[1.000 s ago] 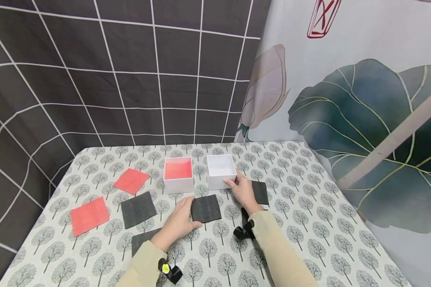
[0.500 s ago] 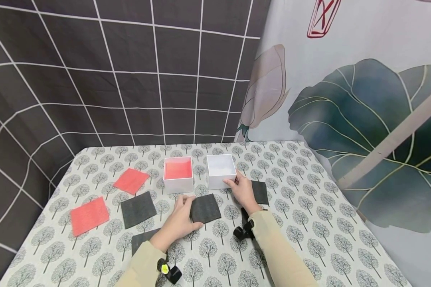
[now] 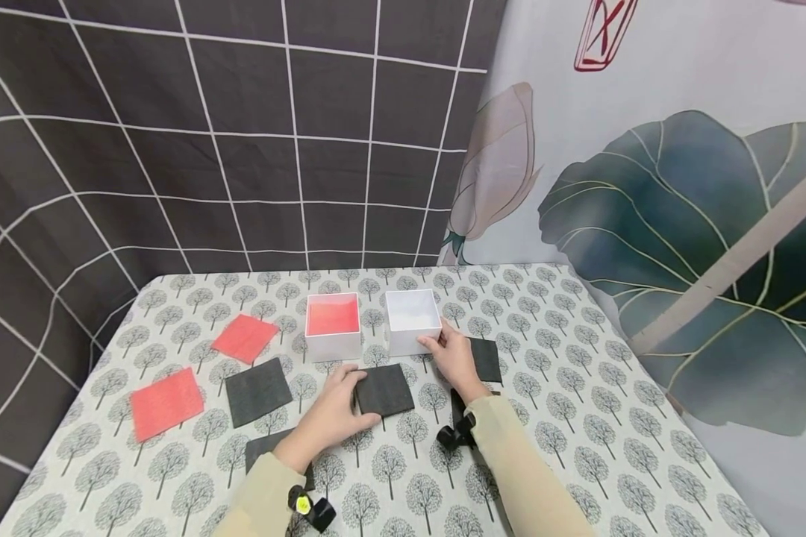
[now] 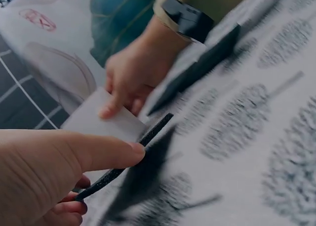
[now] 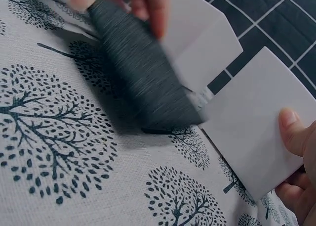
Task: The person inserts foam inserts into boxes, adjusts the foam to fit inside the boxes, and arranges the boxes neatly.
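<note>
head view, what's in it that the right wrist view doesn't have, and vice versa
Only the head view shows the nearer red square, the farther red square, the red lining of the left box, and the lotus-leaf curtain.

Only the right wrist view shows clearly that the held black square is tilted, with a shadow beneath it.

Both show the left hand holding that square, the right hand gripping the right box, and the tree-print tablecloth.
</note>
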`<state>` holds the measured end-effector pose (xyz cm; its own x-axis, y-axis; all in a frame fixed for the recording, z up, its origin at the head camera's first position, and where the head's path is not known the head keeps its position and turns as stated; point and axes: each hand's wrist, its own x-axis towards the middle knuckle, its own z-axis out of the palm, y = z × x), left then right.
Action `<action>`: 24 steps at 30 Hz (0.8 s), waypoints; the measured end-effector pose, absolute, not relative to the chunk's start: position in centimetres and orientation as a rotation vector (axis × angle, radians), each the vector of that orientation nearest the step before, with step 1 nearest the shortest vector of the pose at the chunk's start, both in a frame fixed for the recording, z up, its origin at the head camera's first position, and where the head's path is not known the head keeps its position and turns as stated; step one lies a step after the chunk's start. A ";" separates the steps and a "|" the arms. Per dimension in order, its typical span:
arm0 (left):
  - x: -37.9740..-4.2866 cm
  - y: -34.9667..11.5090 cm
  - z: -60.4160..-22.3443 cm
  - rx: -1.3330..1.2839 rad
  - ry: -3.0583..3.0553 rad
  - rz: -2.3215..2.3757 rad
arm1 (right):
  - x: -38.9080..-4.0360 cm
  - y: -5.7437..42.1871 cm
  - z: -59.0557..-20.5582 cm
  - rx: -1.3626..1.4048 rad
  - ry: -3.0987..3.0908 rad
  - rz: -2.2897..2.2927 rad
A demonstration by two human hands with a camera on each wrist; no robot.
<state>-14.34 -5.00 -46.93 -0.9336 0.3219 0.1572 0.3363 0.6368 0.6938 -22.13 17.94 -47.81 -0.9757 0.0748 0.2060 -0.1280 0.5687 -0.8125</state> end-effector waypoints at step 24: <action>-20.8 -3.1 -41.1 -0.777 -2.684 -1.193 | -21.2 18.0 -48.1 0.128 -2.591 1.218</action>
<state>-20.82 -3.12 -41.11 -0.8641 0.4105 0.2912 0.4912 0.5618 0.6657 -21.21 18.05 -48.06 -0.9583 0.0362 0.2835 -0.1952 0.6417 -0.7417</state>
